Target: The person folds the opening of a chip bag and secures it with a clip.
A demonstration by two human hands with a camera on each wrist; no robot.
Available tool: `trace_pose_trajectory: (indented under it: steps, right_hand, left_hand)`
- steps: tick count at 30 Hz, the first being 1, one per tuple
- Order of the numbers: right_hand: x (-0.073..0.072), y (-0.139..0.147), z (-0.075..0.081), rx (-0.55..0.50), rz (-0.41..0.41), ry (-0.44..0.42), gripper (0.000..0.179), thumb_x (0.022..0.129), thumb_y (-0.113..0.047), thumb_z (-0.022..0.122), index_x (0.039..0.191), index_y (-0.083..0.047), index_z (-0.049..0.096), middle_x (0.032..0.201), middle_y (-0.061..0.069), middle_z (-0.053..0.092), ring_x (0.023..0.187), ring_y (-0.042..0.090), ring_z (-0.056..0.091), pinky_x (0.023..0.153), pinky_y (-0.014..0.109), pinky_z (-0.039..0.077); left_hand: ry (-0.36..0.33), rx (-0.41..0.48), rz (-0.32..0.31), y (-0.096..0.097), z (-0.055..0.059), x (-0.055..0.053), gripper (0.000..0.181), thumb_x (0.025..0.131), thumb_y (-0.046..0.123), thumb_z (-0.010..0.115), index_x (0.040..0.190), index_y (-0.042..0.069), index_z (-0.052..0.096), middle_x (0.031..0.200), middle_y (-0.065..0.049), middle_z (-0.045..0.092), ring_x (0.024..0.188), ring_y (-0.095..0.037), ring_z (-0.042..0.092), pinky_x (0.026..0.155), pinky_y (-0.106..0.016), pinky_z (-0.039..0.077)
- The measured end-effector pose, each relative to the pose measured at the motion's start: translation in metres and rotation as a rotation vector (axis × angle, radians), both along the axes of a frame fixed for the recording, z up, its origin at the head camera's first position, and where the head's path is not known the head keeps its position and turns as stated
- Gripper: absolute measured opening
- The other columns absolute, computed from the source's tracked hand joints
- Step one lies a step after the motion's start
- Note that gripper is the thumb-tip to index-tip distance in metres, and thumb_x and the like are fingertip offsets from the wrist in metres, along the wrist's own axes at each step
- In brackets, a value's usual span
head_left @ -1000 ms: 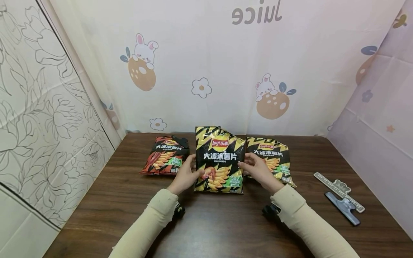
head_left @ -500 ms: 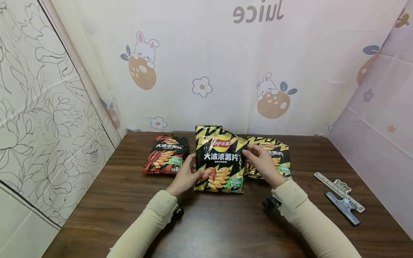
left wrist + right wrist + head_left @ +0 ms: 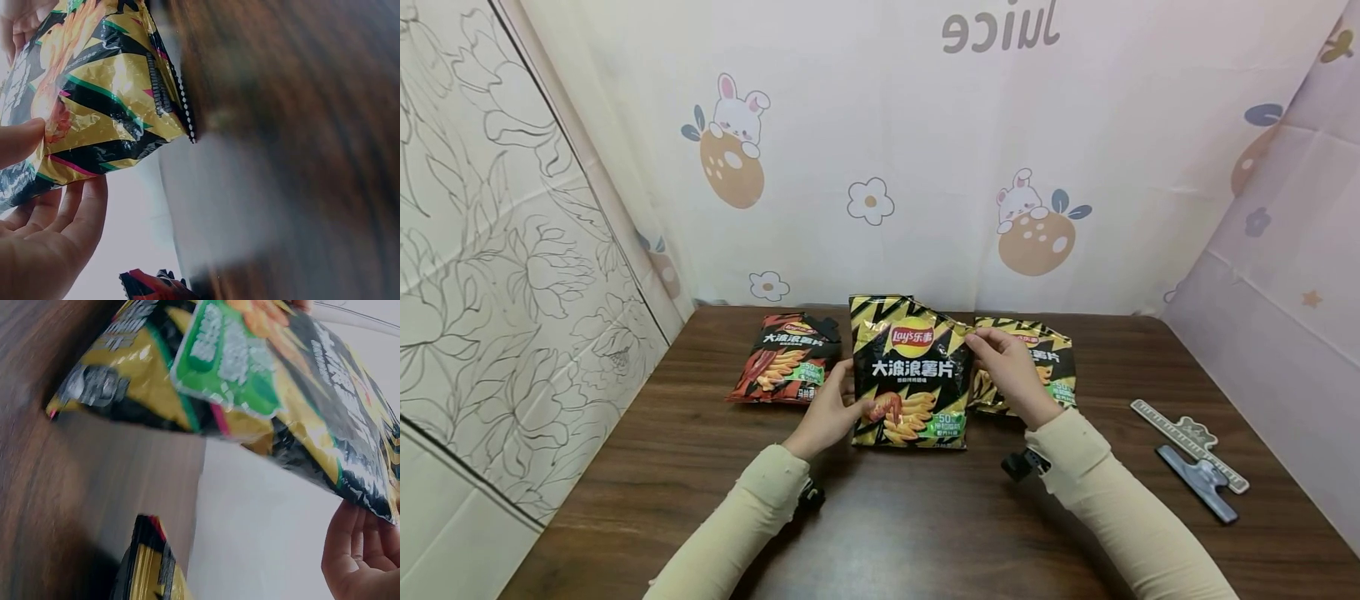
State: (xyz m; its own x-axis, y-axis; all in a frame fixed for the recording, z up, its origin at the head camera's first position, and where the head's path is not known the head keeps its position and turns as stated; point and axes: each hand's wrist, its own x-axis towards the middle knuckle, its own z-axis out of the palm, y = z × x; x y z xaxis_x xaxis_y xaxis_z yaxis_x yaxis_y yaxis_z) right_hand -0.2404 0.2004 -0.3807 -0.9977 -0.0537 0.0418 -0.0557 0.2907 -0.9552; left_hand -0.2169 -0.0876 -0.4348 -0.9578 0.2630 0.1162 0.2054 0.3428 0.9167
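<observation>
A black and yellow chip bag (image 3: pixel 913 371) stands upright at mid-table in the head view, its front towards me and its top slanting down to the right. My left hand (image 3: pixel 827 417) grips its lower left side, thumb on the front and fingers behind, as the left wrist view of the bag (image 3: pixel 106 94) shows. With my right hand (image 3: pixel 1011 375) I pinch the bag's upper right edge. In the right wrist view the fingers of that hand (image 3: pixel 362 550) lie behind the bag's edge. Behind my right hand, a similar yellow chip bag (image 3: pixel 1056 367) is partly covered.
A red and black chip bag (image 3: pixel 786 362) leans back to the left of my left hand. On the right of the wooden table (image 3: pixel 895 533) lie a whitish ruler-like clip (image 3: pixel 1180 435) and a grey-blue clip (image 3: pixel 1197 483). A printed curtain (image 3: pixel 880 125) hangs behind the table.
My right hand has moved up the bag's right edge, from around its middle to near the upper corner. The left hand keeps its grip, and the bag has hardly shifted.
</observation>
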Motion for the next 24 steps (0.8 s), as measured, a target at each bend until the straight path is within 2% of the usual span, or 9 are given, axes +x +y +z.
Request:
trace_pose_trajectory:
  steps: [4,7,11,14,18,21,24]
  right_hand:
    - [0.002,-0.001,0.002,-0.078,0.009,-0.023,0.049,0.099,-0.042,0.054,0.123,0.000,0.058,0.103,-0.006,0.058,0.088,0.005,0.058,0.085,0.029,0.053]
    - [0.003,-0.001,0.002,-0.116,0.019,-0.034,0.050,0.099,-0.041,0.055,0.124,0.003,0.056,0.103,-0.008,0.057,0.088,0.005,0.057,0.085,0.029,0.053]
    - [0.007,-0.002,0.004,-0.130,0.022,-0.037,0.048,0.099,-0.041,0.056,0.121,0.001,0.058,0.102,-0.010,0.057,0.088,0.005,0.056,0.086,0.029,0.052]
    - [0.009,-0.003,0.006,-0.145,0.020,-0.037,0.039,0.098,-0.042,0.057,0.113,-0.005,0.061,0.099,-0.010,0.057,0.085,0.006,0.053,0.082,0.027,0.052]
    - [0.012,-0.004,0.007,-0.156,0.009,-0.033,0.037,0.097,-0.041,0.058,0.109,-0.006,0.062,0.098,-0.009,0.057,0.083,0.006,0.052,0.079,0.024,0.052]
    - [0.015,-0.006,0.008,-0.169,-0.002,-0.028,0.035,0.097,-0.040,0.059,0.106,-0.007,0.064,0.095,-0.009,0.057,0.080,0.006,0.050,0.077,0.025,0.052]
    - [0.017,-0.006,0.009,-0.180,-0.007,-0.020,0.028,0.097,-0.039,0.060,0.100,-0.012,0.065,0.094,-0.009,0.057,0.081,0.006,0.050,0.077,0.026,0.052]
  left_hand:
    - [-0.005,-0.037,0.008,-0.001,0.001,0.002,0.069,0.093,0.016,0.068,0.151,0.010,0.030,0.144,-0.018,0.045,0.124,-0.034,0.054,0.102,-0.051,0.046]
    - [-0.007,-0.049,0.007,-0.003,0.001,0.003,0.070,0.093,0.017,0.068,0.151,0.010,0.029,0.146,-0.018,0.043,0.125,-0.035,0.053,0.102,-0.051,0.046]
    - [-0.014,-0.050,0.000,-0.004,0.003,0.006,0.072,0.094,0.021,0.067,0.153,0.010,0.027,0.148,-0.018,0.042,0.128,-0.036,0.050,0.103,-0.054,0.044]
    - [-0.025,-0.047,-0.003,-0.005,0.003,0.007,0.073,0.095,0.022,0.066,0.154,0.010,0.025,0.154,-0.019,0.036,0.133,-0.038,0.046,0.104,-0.057,0.042]
    - [-0.037,-0.027,-0.012,-0.006,0.006,0.010,0.071,0.097,0.021,0.063,0.155,0.009,0.023,0.158,-0.020,0.028,0.138,-0.039,0.041,0.104,-0.058,0.041]
    - [-0.029,-0.020,-0.014,-0.005,0.008,0.012,0.069,0.098,0.022,0.061,0.155,0.008,0.024,0.157,-0.020,0.029,0.136,-0.039,0.042,0.104,-0.058,0.042]
    - [-0.014,-0.020,-0.011,-0.006,0.009,0.013,0.067,0.099,0.026,0.059,0.154,0.007,0.026,0.154,-0.021,0.035,0.132,-0.037,0.047,0.101,-0.056,0.044]
